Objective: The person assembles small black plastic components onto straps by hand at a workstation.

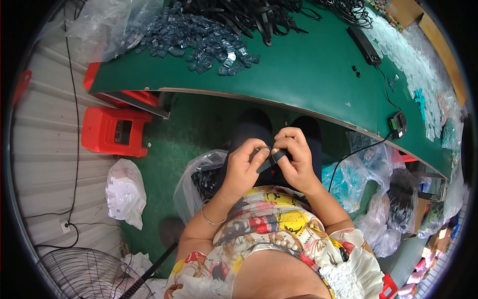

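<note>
Over my lap, my left hand (247,163) and my right hand (297,159) meet at a small black strap (265,164). Fingers and thumb of the left hand pinch one part of it, its flat tapered end pointing down. The right hand grips the other part, where a black loop shows at the thumb. My fingers cover the rest of the strap. On the green table ahead lie a pile of black straps (259,17) and a heap of small clear bluish plastic pieces (199,45).
A black box-shaped device (363,46) and a small cabled unit (397,124) sit on the table's right. Clear pieces (408,60) line its far right. A red stool (114,132), white bag (125,194) and fan (89,271) stand left; plastic bags (348,182) lie right.
</note>
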A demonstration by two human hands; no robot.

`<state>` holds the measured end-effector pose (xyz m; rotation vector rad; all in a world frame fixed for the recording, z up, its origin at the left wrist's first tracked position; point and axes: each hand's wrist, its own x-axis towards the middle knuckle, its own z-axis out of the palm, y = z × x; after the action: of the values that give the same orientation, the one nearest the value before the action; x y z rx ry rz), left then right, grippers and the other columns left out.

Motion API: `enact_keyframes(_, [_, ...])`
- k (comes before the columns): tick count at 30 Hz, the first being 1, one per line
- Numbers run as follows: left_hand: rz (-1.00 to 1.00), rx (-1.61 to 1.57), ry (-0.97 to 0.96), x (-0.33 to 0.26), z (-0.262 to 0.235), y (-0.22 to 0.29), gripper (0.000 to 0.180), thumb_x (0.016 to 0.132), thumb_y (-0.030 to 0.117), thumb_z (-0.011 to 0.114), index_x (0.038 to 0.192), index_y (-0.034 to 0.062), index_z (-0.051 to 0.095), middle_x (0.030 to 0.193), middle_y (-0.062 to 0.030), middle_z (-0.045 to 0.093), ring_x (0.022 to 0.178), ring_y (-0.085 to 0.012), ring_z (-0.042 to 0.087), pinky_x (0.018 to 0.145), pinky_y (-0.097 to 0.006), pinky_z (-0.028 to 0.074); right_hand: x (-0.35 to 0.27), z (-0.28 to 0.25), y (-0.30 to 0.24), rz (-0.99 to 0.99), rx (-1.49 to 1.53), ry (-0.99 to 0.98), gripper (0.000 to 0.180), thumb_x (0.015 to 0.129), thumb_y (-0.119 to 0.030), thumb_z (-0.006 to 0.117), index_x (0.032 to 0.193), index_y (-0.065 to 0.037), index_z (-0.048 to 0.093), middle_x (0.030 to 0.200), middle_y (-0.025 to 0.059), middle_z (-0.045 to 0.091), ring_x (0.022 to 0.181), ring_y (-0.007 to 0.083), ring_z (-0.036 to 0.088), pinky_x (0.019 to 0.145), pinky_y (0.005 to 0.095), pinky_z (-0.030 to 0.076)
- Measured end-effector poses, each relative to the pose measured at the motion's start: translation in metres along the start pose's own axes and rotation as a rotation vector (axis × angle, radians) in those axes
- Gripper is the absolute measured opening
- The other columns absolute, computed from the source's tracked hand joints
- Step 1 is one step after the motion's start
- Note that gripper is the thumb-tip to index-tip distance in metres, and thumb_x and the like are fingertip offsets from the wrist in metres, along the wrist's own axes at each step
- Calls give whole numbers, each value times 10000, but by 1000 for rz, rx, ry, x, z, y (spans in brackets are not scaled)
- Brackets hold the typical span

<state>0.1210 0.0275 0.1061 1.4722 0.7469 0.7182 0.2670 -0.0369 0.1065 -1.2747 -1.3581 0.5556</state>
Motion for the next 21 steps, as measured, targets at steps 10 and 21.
enact_keyframes(10, [134,189,-155,4,-14,13,164,862,83,541,1013,26,569,825,-37,594,709,-92,540,636,-198,430,-5,1,7,462,967,-53,191,823,-215,618,834,-36,553,950,14,435,723,79,427,604,217,360])
enact_keyframes(21, [-290,-731,-325,3,-15,12,114,895,167,514,883,55,496,804,1,512,695,-76,497,626,-203,417,-4,-1,0,209,378,-112,207,703,-63,707,876,-11,605,872,63,522,811,153,519,718,265,422])
